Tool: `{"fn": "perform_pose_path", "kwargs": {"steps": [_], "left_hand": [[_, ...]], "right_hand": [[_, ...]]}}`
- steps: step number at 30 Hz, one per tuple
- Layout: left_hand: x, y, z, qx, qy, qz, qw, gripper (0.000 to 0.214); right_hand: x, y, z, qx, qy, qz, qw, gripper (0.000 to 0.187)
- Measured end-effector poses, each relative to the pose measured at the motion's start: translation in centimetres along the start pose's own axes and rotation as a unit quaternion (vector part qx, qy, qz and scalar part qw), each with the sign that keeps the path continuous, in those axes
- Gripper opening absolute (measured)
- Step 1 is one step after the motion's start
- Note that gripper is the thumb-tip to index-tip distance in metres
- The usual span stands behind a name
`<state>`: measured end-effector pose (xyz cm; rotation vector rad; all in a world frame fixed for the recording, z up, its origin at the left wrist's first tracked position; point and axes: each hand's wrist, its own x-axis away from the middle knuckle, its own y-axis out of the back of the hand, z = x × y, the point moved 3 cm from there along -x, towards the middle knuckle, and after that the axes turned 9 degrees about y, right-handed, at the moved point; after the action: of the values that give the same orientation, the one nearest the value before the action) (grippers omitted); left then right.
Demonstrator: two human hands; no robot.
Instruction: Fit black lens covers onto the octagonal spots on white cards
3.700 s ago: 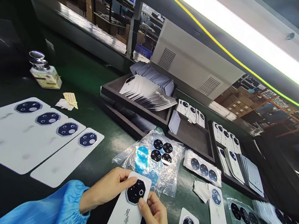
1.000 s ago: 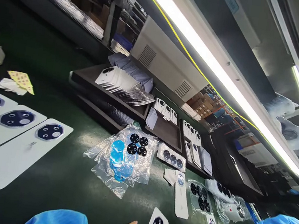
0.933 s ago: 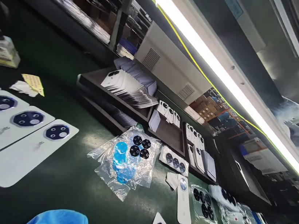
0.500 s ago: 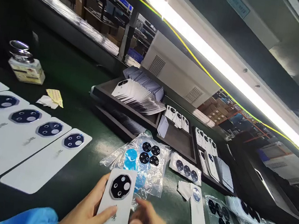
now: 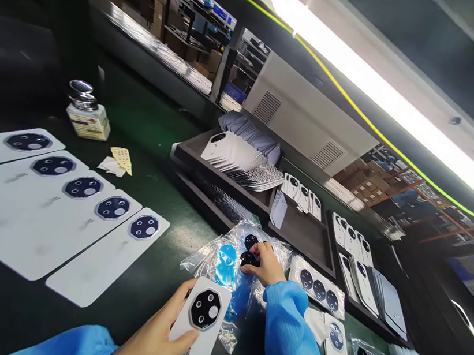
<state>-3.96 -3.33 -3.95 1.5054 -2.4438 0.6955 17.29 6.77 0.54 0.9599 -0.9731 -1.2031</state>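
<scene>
My left hand point(image 5: 157, 333) grips a white phone back panel point(image 5: 208, 348) by its sides, thumb on its face. The panel's octagonal camera area carries a black lens cover point(image 5: 206, 308) with several round openings. Farther off, my right hand point(image 5: 267, 268) reaches over a clear plastic bag point(image 5: 202, 261), its fingertips pinching at a round black lens cover point(image 5: 247, 259) there. Another black lens cover point(image 5: 250, 241) lies just behind it; the fingers partly hide this group. Blue round film pieces point(image 5: 227, 255) lie on the bag to the left.
Several white back panels point(image 5: 98, 264) overlap in a row at left. Behind them stand a pump bottle point(image 5: 88, 123) and a yellow sticker sheet point(image 5: 121, 159). Dark trays point(image 5: 303, 238) hold stacked panels. More lens covers point(image 5: 318, 290) in plastic lie at right.
My right hand has moved from beside the held panel forward to the black lens covers on the bag. My left hand still holds the panel. The view has shifted left.
</scene>
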Motion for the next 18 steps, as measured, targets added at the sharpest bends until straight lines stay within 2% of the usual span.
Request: {"fn": "perform_pose_path", "kwargs": {"steps": [9, 14, 18], "left_hand": [[0.2, -0.1, -0.5, 0.027, 0.023, 0.025, 0.999, 0.072], [0.3, -0.1, -0.5, 0.022, 0.050, 0.014, 0.998, 0.071], [0.2, 0.0, -0.5, 0.014, 0.052, 0.015, 0.998, 0.069]], "right_hand": [[0.3, 0.2, 0.6, 0.037, 0.002, 0.008, 0.999, 0.038], [1.6, 0.1, 1.2, 0.042, 0.029, 0.008, 0.999, 0.032], [1.9, -0.1, 1.1, 0.029, 0.056, 0.012, 0.998, 0.039]]}}
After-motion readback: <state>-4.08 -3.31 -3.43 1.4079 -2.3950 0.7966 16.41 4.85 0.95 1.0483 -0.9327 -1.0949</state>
